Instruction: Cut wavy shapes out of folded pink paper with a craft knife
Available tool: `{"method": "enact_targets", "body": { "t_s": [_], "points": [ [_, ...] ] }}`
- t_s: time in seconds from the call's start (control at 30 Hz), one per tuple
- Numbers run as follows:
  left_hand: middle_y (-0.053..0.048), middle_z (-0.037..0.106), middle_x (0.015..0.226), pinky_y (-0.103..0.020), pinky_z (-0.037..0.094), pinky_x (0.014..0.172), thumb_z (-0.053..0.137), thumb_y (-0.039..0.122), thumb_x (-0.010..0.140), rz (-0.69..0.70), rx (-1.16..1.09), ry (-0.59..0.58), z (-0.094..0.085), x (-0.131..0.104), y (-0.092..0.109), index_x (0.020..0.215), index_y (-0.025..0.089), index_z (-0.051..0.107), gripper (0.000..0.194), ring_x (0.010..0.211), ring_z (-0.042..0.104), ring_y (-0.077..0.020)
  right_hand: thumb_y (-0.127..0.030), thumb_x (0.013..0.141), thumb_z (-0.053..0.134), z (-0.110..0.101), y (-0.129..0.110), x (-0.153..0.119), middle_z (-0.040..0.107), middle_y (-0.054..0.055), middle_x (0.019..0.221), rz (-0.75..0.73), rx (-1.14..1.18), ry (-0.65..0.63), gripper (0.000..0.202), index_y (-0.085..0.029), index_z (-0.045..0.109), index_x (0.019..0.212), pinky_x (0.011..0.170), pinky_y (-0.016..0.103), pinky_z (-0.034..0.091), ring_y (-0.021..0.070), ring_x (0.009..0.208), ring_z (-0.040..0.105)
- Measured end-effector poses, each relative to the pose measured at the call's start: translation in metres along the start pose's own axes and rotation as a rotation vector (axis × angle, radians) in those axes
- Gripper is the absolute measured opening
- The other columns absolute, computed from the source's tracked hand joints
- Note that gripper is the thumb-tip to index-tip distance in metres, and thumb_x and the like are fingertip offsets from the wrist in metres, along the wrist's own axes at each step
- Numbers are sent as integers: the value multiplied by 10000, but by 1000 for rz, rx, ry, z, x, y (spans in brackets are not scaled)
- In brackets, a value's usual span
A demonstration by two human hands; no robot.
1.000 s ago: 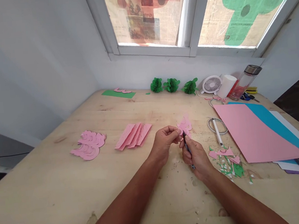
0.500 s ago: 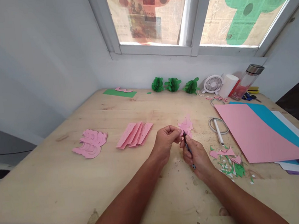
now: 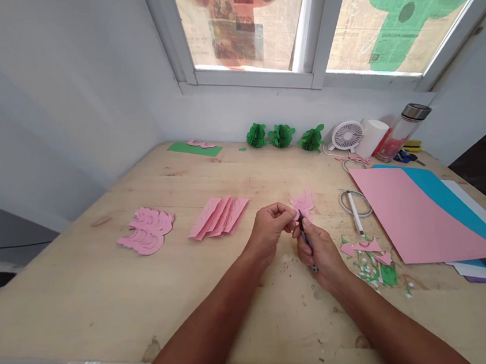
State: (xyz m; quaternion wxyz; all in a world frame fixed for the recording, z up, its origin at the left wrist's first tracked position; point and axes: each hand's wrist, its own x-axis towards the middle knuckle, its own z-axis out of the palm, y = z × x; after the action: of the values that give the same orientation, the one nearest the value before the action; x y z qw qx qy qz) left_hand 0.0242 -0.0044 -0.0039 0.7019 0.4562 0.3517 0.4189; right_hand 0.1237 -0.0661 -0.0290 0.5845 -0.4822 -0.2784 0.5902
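There is one round white plastic fan (image 3: 347, 135). Left of the fan are three green pleated-paper shapes (image 3: 281, 136) and one flat green paper rectangle (image 3: 185, 149); right of it, one white cylinder (image 3: 372, 137) and one clear cylindrical bottle (image 3: 402, 135); nearer than it, one slender white pen-shaped stick (image 3: 354, 212), one left hand (image 3: 269, 228) and one right hand (image 3: 319, 249).

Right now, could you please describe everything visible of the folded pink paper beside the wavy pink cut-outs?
The folded pink paper looks thin and matte, with raised creases forming slanted, overlapping ridges. Faint curved lines show on some faces. I cannot tell whether it is one pleated sheet or several folded pieces. It rests on the wooden table, between the wavy pink cut-outs and the left hand, and neither hand touches it.
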Motion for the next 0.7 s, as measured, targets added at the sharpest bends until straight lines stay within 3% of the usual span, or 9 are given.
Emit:
{"method": "enact_targets", "body": {
  "t_s": [0.7],
  "points": [
    [13, 536, 489, -239, 364, 521, 636, 230, 632, -36, -20, 9, 1, 1, 2, 580, 139, 558, 130, 446, 474, -85, -536, 767, 551, 1, 0, 0, 315, -94, 413, -3, 22, 1, 381, -168, 520, 673, 324, 169, 147, 39, 333, 191]
  ]
}}
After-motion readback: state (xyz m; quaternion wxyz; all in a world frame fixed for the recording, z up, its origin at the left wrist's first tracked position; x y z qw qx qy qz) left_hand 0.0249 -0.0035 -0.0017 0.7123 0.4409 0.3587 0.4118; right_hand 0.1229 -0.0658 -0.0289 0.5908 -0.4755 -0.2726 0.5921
